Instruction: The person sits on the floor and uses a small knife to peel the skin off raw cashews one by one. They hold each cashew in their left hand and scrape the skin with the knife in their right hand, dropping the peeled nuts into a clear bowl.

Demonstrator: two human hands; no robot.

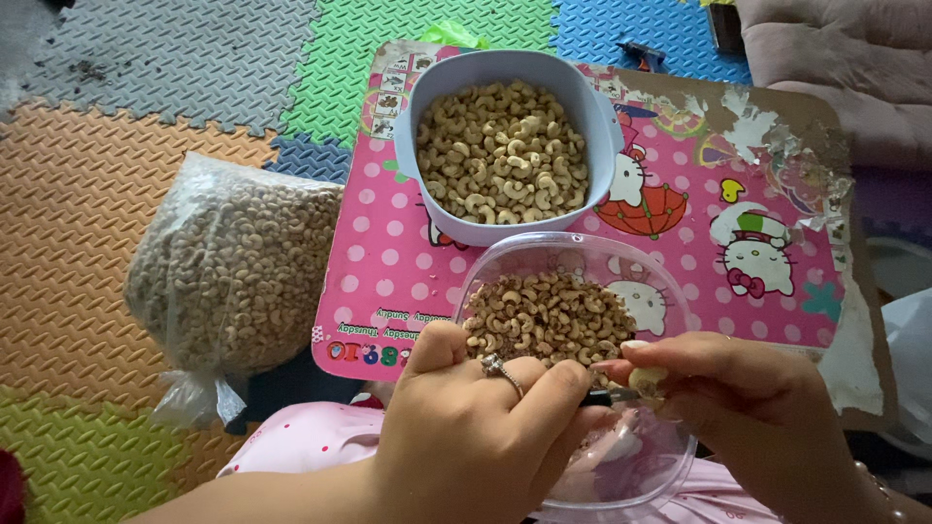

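- Over the clear bowl [582, 291]: left hand [476, 427] closed on a small tool [607, 396]; right hand [748, 398] pinching one cashew [646, 376].
- Blue bowl [417, 146] full of peeled nuts; unpeeled pile in the clear bowl and full bag [233, 262] left.

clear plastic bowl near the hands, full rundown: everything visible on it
The clear plastic bowl is round, transparent and thin-walled, sitting upright, partly on the pink cartoon-print board and partly over the person's lap. A heap of brownish unpeeled cashews fills its far-left part; pale scraps lie at its near side. The blue tub of pale cashews stands just beyond its far rim. The left hand and right hand work over its near half, hiding that rim.
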